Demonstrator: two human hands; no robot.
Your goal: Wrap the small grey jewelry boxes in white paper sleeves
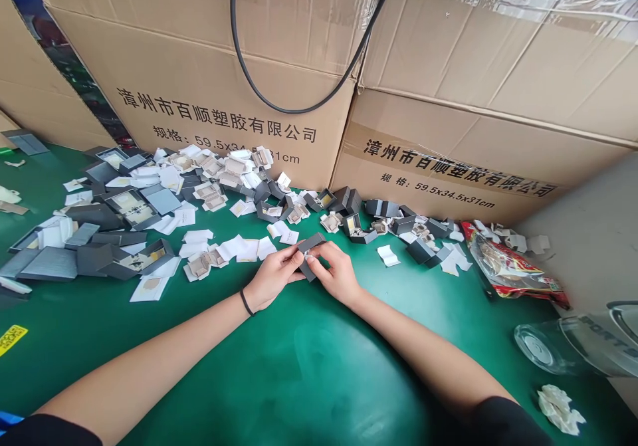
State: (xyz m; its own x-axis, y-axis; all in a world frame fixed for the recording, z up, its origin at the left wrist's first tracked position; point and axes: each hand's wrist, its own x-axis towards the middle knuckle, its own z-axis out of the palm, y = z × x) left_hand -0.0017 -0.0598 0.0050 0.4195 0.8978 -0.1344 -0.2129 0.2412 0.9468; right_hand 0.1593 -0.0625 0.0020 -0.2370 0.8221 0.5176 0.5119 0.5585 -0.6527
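A small dark grey box (312, 241) is held between both hands above the green table, its lid tilted open. My left hand (275, 274) grips its left side, fingers wrapped round it, with a black band on the wrist. My right hand (336, 272) closes on the right side, thumb at the opening. What lies inside the box is mostly hidden by the fingers. Just beyond the hands are white paper slips (247, 249) and an open grey box (359, 228) with a pale insert.
Grey boxes, papers and crumpled inserts (212, 195) lie heaped along large cartons (199, 54). A black cable (299, 110) hangs in front. At right are a red snack packet (513, 266), a clear bottle (578, 343) and crumpled tissue (561, 409). A yellow label (12, 339) is at left.
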